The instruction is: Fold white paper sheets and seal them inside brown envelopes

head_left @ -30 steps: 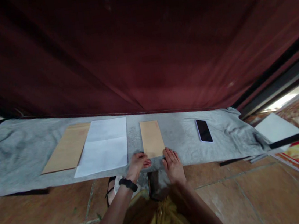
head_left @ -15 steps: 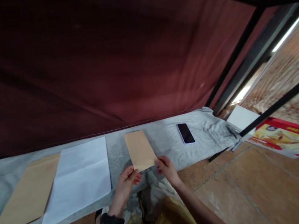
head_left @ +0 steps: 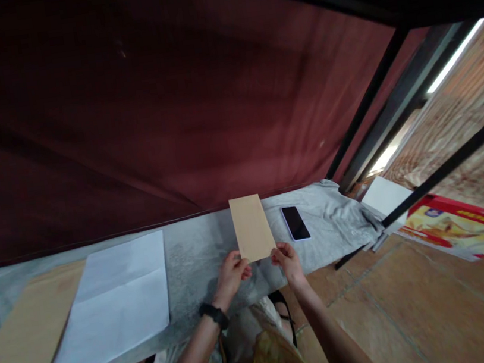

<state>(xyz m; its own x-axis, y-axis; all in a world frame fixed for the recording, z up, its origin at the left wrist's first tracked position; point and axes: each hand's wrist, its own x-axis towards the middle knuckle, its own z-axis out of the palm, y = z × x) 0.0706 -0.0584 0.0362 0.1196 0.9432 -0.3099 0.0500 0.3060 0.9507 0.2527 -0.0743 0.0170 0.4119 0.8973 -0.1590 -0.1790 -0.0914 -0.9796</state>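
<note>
Upper left to upper centre: dark red curtain (head_left: 147, 116) with soft creases, its hem running along the back of the bench. Lower left: grey cloth (head_left: 191, 254) covers the long narrow bench top, wrinkled at both ends. On it at far lower left lies a large brown paper (head_left: 32, 328), flat; along its right side, a white sheet (head_left: 111, 308) with a crosswise fold line, its near corner projecting over the cloth's front edge. Centre: small brown envelope (head_left: 252, 228), in front of the person, far end reaching up to the curtain hem; cannot tell whether any of it rests on the cloth. Left hand (head_left: 233, 271), black wristband (head_left: 214, 316) behind it, pinches the near left corner; right hand (head_left: 288, 259) pinches the near right corner. Hands are apart, envelope's near edge between them. Right of centre: phone (head_left: 295, 223), dark screen up, lying near the right hand and the envelope. Right: a black post (head_left: 366, 104) slants down to the bench end; a black bar (head_left: 455, 157) crosses in front of a white panel (head_left: 385, 194). Lower right: red-and-yellow printed board (head_left: 459, 223) above brown floor tiles (head_left: 377, 307).
</note>
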